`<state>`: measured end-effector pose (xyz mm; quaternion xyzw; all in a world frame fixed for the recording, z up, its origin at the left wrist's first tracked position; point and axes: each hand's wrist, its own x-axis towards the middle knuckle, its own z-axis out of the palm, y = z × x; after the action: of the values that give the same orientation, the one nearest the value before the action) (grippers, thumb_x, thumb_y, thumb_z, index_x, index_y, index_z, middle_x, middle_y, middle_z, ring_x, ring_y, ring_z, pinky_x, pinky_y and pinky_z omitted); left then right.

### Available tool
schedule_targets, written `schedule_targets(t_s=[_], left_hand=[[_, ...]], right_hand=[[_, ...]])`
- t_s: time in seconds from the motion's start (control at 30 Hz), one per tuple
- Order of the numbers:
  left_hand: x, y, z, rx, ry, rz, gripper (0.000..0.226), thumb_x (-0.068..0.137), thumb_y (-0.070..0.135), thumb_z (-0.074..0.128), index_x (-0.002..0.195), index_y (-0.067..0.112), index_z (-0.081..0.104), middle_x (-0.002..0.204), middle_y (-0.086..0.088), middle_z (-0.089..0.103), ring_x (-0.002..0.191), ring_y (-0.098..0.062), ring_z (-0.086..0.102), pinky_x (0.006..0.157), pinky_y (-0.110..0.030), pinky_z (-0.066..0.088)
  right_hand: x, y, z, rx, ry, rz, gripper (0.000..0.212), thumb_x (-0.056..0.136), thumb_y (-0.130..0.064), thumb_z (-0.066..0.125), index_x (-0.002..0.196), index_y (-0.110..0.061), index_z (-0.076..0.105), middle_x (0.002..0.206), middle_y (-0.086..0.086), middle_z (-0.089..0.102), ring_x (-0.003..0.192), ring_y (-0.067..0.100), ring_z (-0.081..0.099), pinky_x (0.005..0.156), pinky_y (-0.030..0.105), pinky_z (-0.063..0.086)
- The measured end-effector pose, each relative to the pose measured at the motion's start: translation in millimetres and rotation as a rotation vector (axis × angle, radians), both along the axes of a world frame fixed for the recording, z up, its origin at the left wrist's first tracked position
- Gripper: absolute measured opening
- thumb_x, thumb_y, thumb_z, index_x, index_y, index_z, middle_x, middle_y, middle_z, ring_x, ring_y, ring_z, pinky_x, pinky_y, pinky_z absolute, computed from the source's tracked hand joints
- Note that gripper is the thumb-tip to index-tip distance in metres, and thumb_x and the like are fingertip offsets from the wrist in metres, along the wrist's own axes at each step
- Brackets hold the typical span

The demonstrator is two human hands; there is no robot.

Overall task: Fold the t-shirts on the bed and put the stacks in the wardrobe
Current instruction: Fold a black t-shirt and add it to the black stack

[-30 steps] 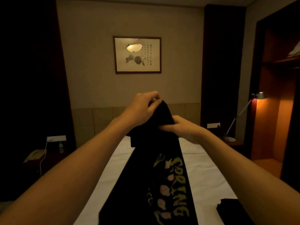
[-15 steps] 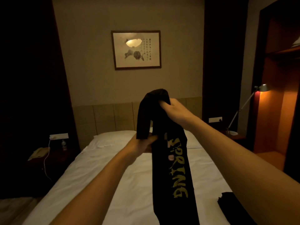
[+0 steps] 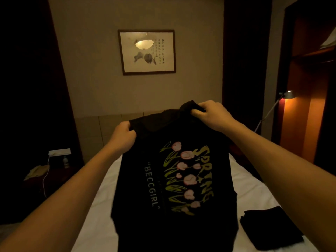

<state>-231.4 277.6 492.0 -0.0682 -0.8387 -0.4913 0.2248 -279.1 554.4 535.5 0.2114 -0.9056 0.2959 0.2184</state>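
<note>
**Black t-shirt held spread above the bed**

The left hand (image 3: 122, 138) pinches one upper corner of the black t-shirt (image 3: 174, 179), and the right hand (image 3: 211, 115) grips the other, higher and farther right. The shirt hangs open between them over the white bed (image 3: 254, 190), its printed front toward the camera. A folded dark stack (image 3: 271, 230) lies on the bed, near right. A framed picture (image 3: 147, 51) hangs on the far wall.

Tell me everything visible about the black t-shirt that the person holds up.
The black t-shirt looks like soft cloth. It hangs spread out above the white bed, print facing the camera and turned sideways: "SPRING", pink flowers with yellow-green leaves, and "BECCGIRL". The left hand and right hand each pinch its top edge. Its lower part leaves the frame.
</note>
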Motion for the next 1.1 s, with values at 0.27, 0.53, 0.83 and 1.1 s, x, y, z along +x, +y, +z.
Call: schedule_targets(t_s=[0.27, 0.53, 0.83, 1.1], left_hand=[[-38.5, 2.2, -54.8, 0.001, -0.255, -0.159, 0.045, 0.092, 0.044, 0.063, 0.131, 0.023, 0.057, 0.141, -0.012, 0.054, 0.137, -0.034, 0.044, 0.111, -0.043, 0.04], [2.9, 59.9, -26.5, 0.521, -0.04, -0.398, 0.014, 0.1, 0.025, 0.049, 0.101, 0.02, 0.062, 0.092, 0.003, 0.07, 0.088, -0.02, 0.063, 0.069, -0.024, 0.056], [-6.4, 44.3, -32.8, 0.801, -0.092, -0.454, 0.021, 0.096, 0.013, 0.047, 0.108, 0.01, 0.064, 0.11, -0.01, 0.067, 0.102, -0.023, 0.062, 0.087, -0.032, 0.054], [2.5, -2.5, -62.8, 0.29, -0.341, -0.252, 0.019, 0.092, 0.023, 0.068, 0.11, 0.02, 0.063, 0.115, -0.008, 0.067, 0.09, -0.013, 0.068, 0.073, -0.025, 0.055]], right_hand=[[11.5, -44.6, 5.1, -0.112, 0.021, 0.183, 0.02, 0.093, -0.032, 0.065, 0.089, -0.012, 0.066, 0.082, 0.001, 0.066, 0.077, 0.016, 0.063, 0.06, 0.028, 0.043], [15.3, -61.7, -8.0, -0.663, -0.288, 0.477, 0.045, 0.087, -0.048, 0.069, 0.121, -0.02, 0.058, 0.113, 0.0, 0.064, 0.103, 0.014, 0.063, 0.077, 0.027, 0.052], [3.8, -43.9, -120.5, -0.164, -0.803, 0.492, 0.035, 0.095, -0.033, 0.063, 0.126, -0.018, 0.059, 0.12, 0.006, 0.069, 0.109, 0.024, 0.066, 0.097, 0.046, 0.053], [-4.0, -21.2, -59.0, -0.043, -0.535, 0.428, 0.022, 0.101, -0.022, 0.052, 0.112, -0.011, 0.067, 0.097, 0.009, 0.072, 0.089, 0.023, 0.071, 0.068, 0.032, 0.058]])
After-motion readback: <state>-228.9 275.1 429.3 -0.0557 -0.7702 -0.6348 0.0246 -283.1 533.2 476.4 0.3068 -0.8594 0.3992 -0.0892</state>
